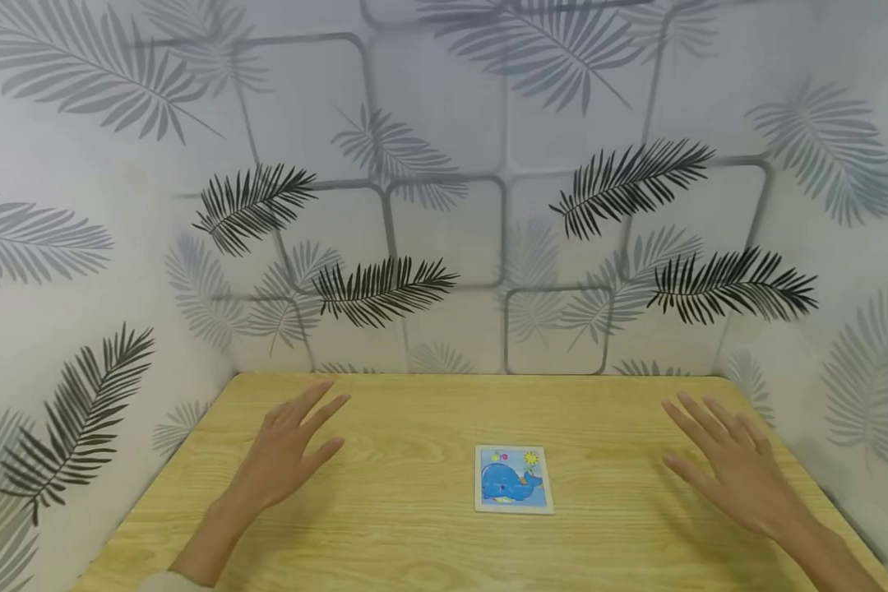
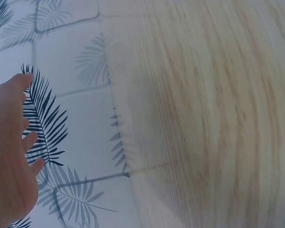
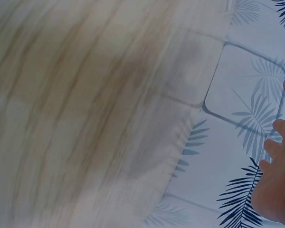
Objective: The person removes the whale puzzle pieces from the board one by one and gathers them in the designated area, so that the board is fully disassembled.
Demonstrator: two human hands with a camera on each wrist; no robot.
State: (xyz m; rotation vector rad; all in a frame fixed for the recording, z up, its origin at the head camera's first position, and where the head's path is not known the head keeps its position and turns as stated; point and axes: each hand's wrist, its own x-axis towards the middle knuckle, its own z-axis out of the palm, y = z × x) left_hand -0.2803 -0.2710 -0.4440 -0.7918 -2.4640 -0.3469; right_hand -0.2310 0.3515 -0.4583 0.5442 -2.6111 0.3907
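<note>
Head view: left hand (image 1: 284, 456) and right hand (image 1: 736, 470) spread wide above wood-grain table (image 1: 385, 534); white-bordered whale picture (image 1: 513, 480) lies between.

Even, diffuse light fills the head view, casting soft, faint shadows on the surface (image 1: 414, 534) near the left hand (image 1: 277, 460) and right hand (image 1: 743, 473). Both wrist views look bluish and hazy, the surface's grain blurred, with faint reflections of the wall (image 2: 80, 128) along its edge.
</note>
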